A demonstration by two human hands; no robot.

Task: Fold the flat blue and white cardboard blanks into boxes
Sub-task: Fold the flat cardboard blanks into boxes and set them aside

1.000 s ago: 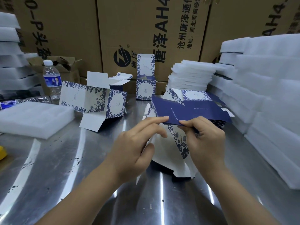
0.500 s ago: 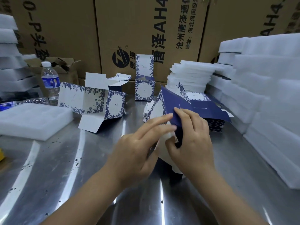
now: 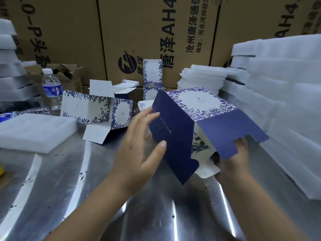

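Note:
A blue and white cardboard box (image 3: 189, 122), opened into a tube, tilts in the air over the steel table (image 3: 69, 171). Its dark blue side faces left and its floral white panel faces up. Loose blue flaps hang toward me. My left hand (image 3: 139, 148) lies against the dark blue side, fingers spread and thumb on the panel. My right hand (image 3: 234, 160) grips the box from below, under the right blue flap. A partly folded box (image 3: 97, 110) lies at the back left. Another box (image 3: 152, 82) stands upright behind it, lid raised.
White foam sheets are stacked high along the right (image 3: 286, 110) and at the back (image 3: 203, 77). A foam tray (image 3: 33, 131) lies at the left, with a water bottle (image 3: 52, 91) behind it. Brown shipping cartons (image 3: 156, 32) wall off the back.
The flat blank has been lifted and opened into a tube. My right hand moved from the top edge to underneath on the right; my left hand spread open against the blue side.

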